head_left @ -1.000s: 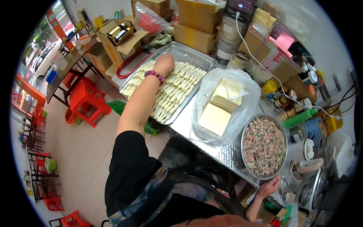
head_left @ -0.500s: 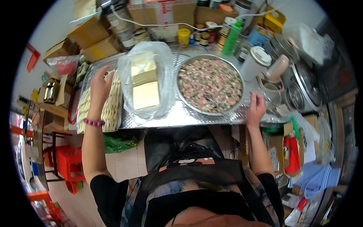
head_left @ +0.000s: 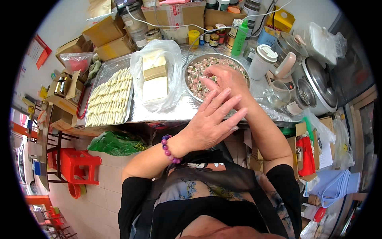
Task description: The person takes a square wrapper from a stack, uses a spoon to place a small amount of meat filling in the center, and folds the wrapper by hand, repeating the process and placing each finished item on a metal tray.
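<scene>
Foil-covered table (head_left: 167, 113): both empty hands, left hand (head_left: 211, 121) and right hand (head_left: 227, 81), fingers spread, over the filling bowl (head_left: 195, 63); dumpling tray (head_left: 109, 97) at nine o'clock.

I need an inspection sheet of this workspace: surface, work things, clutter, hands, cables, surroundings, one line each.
Surface: shiny metal table, crowded, bare only along the front edge.
Work things: round metal bowl of minced filling; stack of square wrappers inside an open clear bag; metal tray with rows of folded dumplings.
Clutter: green bottle, yellow jar, white lidded cup, cardboard boxes, rice cooker.
Hands: left hand and right hand meet over the bowl's near edge, fingers spread; whether either holds something cannot be told.
Cables: white cable runs along the back.
Surroundings: red plastic stool and green bag on tiled floor.
</scene>
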{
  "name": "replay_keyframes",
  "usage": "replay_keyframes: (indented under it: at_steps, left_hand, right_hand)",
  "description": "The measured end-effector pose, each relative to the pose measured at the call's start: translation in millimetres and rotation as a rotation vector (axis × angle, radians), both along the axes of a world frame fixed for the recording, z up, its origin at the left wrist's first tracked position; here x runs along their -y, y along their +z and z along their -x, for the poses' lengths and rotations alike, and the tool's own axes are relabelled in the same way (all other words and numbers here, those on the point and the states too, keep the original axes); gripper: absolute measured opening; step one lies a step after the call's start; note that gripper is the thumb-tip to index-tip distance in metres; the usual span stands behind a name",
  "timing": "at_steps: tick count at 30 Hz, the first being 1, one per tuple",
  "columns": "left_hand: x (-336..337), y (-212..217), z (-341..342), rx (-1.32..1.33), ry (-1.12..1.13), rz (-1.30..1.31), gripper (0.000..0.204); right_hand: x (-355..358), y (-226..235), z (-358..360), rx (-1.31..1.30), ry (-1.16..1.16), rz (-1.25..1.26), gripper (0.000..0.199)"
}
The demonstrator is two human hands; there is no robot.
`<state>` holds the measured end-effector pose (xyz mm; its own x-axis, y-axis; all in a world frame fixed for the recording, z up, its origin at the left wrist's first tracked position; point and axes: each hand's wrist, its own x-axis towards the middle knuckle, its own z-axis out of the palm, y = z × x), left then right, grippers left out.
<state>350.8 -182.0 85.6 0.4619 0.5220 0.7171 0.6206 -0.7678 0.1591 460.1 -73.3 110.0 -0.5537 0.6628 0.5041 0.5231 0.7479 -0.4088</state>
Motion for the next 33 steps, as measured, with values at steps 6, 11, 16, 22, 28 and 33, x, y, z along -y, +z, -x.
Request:
replay_keyframes:
  at_steps: [6, 11, 16, 22, 28, 33]
  left_hand:
    - [-23.6, -14.1, 17.5, -0.035, 0.174, -0.144, 0.044]
    - [-39.4, -21.5, 31.4, 0.233, 0.193, -0.019, 0.034]
    - [-37.0, -14.0, 7.1, 0.193, 0.090, -0.017, 0.051]
    - [-49.5, -23.9, 4.0, 0.257, -0.018, 0.101, 0.041]
    - [-57.6, -29.9, 20.0, 0.438, 0.061, 0.267, 0.025]
    - [-57.2, -20.7, 34.8, 1.000, -0.015, 0.863, 0.027]
  right_hand:
    - [-24.6, 6.9, 6.2, -0.193, 0.023, 0.385, 0.023]
    - [-42.8, -16.5, 0.1, -0.201, -0.022, 0.274, 0.026]
    - [-51.5, -29.1, 3.5, -0.120, -0.089, 0.262, 0.028]
    - [-56.1, -33.9, 3.5, -0.137, -0.084, 0.230, 0.027]
    - [-63.6, -37.8, 0.3, -0.143, -0.098, 0.240, 0.026]
    - [-46.0, -30.6, -11.3, -0.105, -0.096, 0.024, 0.014]
